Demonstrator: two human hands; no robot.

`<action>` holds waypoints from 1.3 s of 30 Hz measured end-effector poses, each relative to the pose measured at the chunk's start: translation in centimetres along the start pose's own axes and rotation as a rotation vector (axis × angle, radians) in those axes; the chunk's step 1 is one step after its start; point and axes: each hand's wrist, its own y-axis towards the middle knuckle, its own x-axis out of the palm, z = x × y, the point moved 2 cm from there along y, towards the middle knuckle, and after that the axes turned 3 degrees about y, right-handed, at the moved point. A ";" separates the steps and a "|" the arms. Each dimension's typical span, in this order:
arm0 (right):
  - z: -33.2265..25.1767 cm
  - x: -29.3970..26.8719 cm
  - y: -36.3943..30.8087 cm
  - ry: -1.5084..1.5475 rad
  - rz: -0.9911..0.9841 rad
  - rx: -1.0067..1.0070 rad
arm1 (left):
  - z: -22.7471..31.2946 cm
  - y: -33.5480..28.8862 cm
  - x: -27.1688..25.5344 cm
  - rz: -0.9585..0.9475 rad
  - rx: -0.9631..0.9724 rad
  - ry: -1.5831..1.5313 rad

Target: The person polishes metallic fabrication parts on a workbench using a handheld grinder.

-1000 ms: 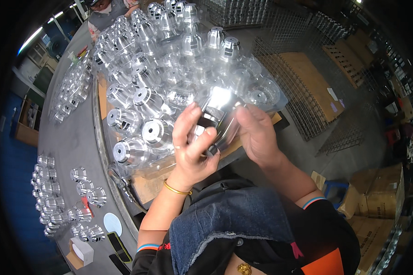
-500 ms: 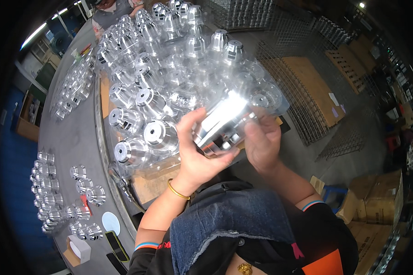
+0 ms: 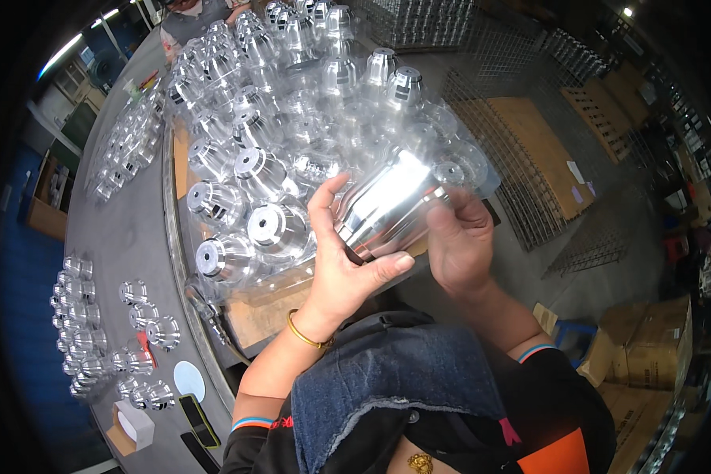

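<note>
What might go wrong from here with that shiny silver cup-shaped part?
The silver cup-shaped part looks smooth and sits in a bare left hand, so it might slip or get smudged. If it slips, it could knock and scratch the similar silver parts close by that hand.

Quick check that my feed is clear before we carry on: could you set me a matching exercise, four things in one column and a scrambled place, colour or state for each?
Things:
1. shiny cup-shaped part
2. bangle
3. round disc
4. cardboard cartons

Descriptions:
A. pale, lying on the grey table
B. brown, at the picture's lower right
C. silver, held in the left grip
D. gold-coloured, worn on the left wrist

Pairs: 1-C, 2-D, 3-A, 4-B
</note>
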 end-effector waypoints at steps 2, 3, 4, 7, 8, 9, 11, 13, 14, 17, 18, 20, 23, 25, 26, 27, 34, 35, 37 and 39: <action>0.1 0.0 -0.1 -0.004 0.050 -0.003 | -0.6 0.1 -0.8 0.000 0.061 0.067; 0.2 -0.1 0.1 -0.061 0.020 -0.037 | -0.6 0.1 -0.7 0.001 0.059 0.066; 0.2 -0.2 0.1 -0.118 -0.010 -0.072 | -0.4 0.0 -0.6 0.015 0.081 0.107; 0.3 -0.5 0.1 -0.053 0.019 0.095 | -0.4 0.1 -1.6 0.012 0.272 0.389; 0.1 -0.3 0.3 -0.053 0.019 0.095 | -0.2 0.2 -2.0 -0.004 0.441 0.629; 0.0 0.1 0.6 -0.048 0.066 0.159 | 0.0 0.3 -2.3 -0.003 0.439 0.629; -0.1 0.0 0.8 -0.042 0.113 0.224 | 0.7 0.4 -2.1 -0.124 0.639 0.990; -0.5 -0.2 0.9 -0.098 0.017 0.296 | 0.8 0.4 -2.1 -0.109 0.662 0.980; -0.4 -0.1 0.8 -0.099 0.017 0.297 | 0.9 0.4 -2.1 -0.095 0.685 0.971; -0.3 0.1 0.5 -0.066 0.012 0.193 | 0.5 0.2 -1.9 -0.046 0.449 0.631; -0.1 0.1 0.4 -0.105 -0.006 0.163 | 0.0 0.2 -1.9 -0.012 0.229 0.294; 0.2 0.2 0.1 -0.143 -0.026 0.133 | 0.3 0.3 -1.5 -0.038 0.063 0.038; 0.4 0.4 -0.2 -0.131 -0.036 0.095 | 0.0 0.2 -1.8 -0.033 0.025 -0.080; 0.5 0.3 -0.2 -0.144 -0.048 0.057 | 0.0 0.2 -1.9 -0.023 0.020 -0.077; 0.6 0.2 -0.3 -0.143 -0.049 0.059 | 0.0 0.1 -2.0 -0.015 0.014 -0.075; 0.7 -0.1 -0.4 -0.130 -0.075 0.063 | 0.0 0.1 -2.0 -0.013 0.015 -0.075; -0.2 0.2 0.3 -0.132 -0.088 0.194 | 0.2 -0.1 -2.3 -0.052 0.067 0.033; -0.5 0.1 0.3 -0.160 -0.099 0.211 | 0.2 -0.2 -2.3 -0.075 0.080 0.086; -0.5 0.0 0.2 -0.167 -0.096 0.219 | 0.2 -0.2 -2.3 -0.037 0.100 0.070; -0.4 -0.1 0.0 -0.172 -0.096 0.225 | 0.1 -0.1 -2.4 0.033 0.132 0.051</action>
